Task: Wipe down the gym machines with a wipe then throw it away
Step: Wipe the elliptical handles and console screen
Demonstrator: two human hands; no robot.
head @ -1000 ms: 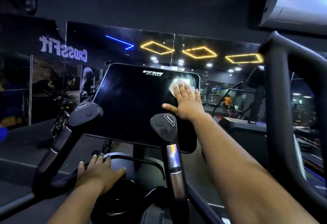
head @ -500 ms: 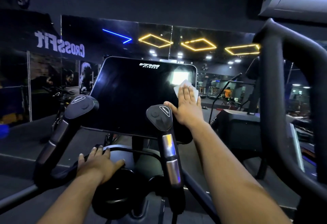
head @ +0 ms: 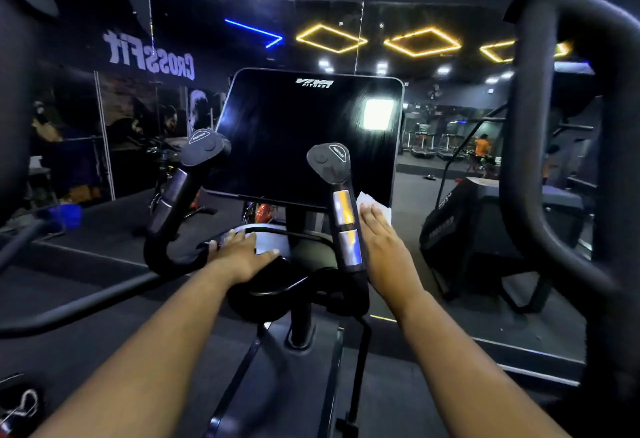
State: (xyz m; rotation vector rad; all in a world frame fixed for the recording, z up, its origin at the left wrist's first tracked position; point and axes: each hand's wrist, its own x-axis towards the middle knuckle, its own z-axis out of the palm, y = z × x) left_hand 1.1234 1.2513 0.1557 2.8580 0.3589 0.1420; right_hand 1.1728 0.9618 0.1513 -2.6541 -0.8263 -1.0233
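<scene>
I stand at a cardio machine with a large black console screen (head: 298, 136) and two upright grip handles, the left handle (head: 194, 174) and the right handle (head: 337, 202). My right hand (head: 384, 250) lies flat with straight fingers beside the right handle, at the screen's lower right corner. Under its fingertips is a white wipe (head: 375, 207), partly hidden by the hand. My left hand (head: 242, 254) rests flat on the curved black bar (head: 277, 285) below the console.
A thick black curved handlebar (head: 540, 146) rises close on the right. Another black bar (head: 52, 313) crosses the left foreground. A mirror wall behind shows ceiling lights, treadmills and people. A dark machine (head: 485, 223) stands on the floor to the right.
My right hand has slid the wipe down the screen's right side, from near the top to the lower right corner. My left hand stays on the bar.
</scene>
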